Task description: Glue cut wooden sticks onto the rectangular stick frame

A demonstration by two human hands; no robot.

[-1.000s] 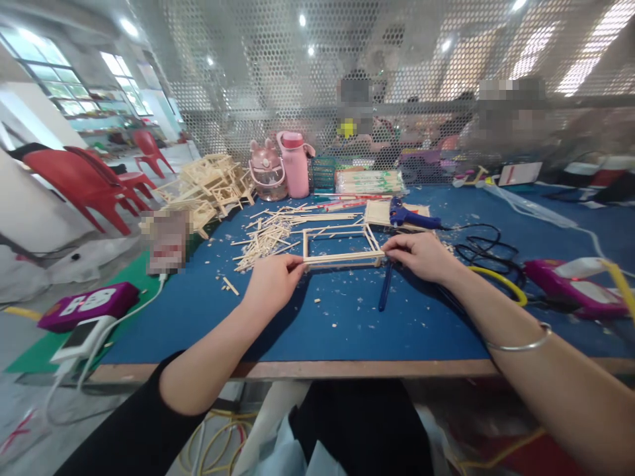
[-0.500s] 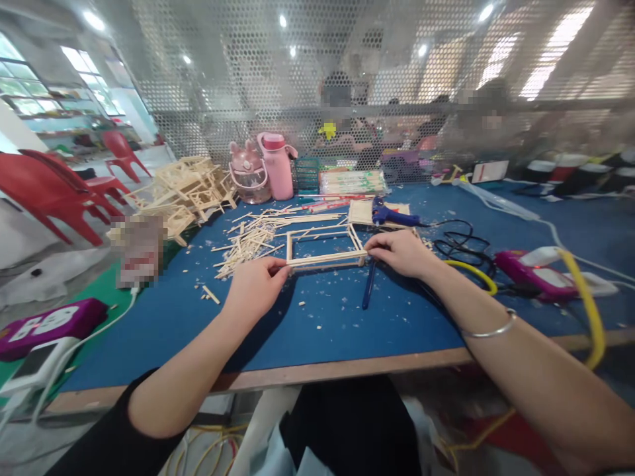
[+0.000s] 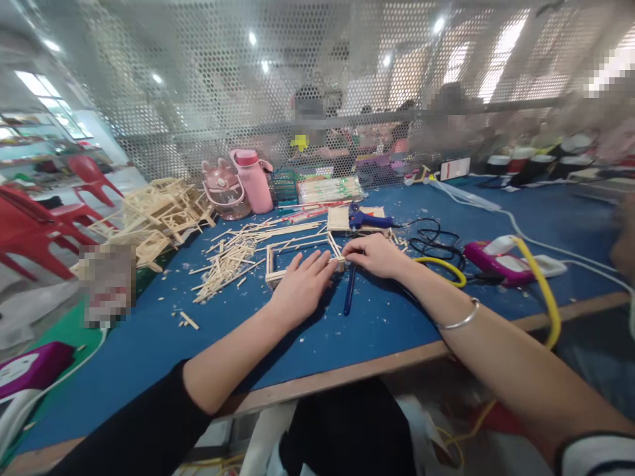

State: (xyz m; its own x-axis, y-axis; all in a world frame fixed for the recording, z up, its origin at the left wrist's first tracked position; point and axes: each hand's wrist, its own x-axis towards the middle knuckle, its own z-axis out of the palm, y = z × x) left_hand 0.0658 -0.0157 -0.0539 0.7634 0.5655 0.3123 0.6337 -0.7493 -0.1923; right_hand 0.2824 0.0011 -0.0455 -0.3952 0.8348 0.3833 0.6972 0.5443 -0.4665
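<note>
A small open frame of pale wooden sticks [image 3: 269, 264] lies on the blue tabletop in front of me. My left hand [image 3: 303, 285] rests across its front bar, fingers stretched out and covering much of that bar. At the frame's right front corner, my right hand [image 3: 373, 255] is closed in a pinch on the stick ends. A slim dark-blue tool [image 3: 350, 291] lies just below the right fingertips; its upper end is partly hidden. Behind the hands a blue glue gun [image 3: 368, 219] rests on a pale wooden panel [image 3: 338, 219].
Loose sticks [image 3: 225, 268] are heaped to the left, with finished-looking stick models [image 3: 166, 208] beyond. A pink bottle [image 3: 255, 182] and a clear-bodied pink jug [image 3: 225, 192] stand at the back. Black cable [image 3: 434, 241] and a purple power strip [image 3: 501, 264] lie right.
My left hand has left the frame's left front corner and moved right, its fingers now spread flat over the front bar. My right hand stays at the right corner. The view has turned right.
</note>
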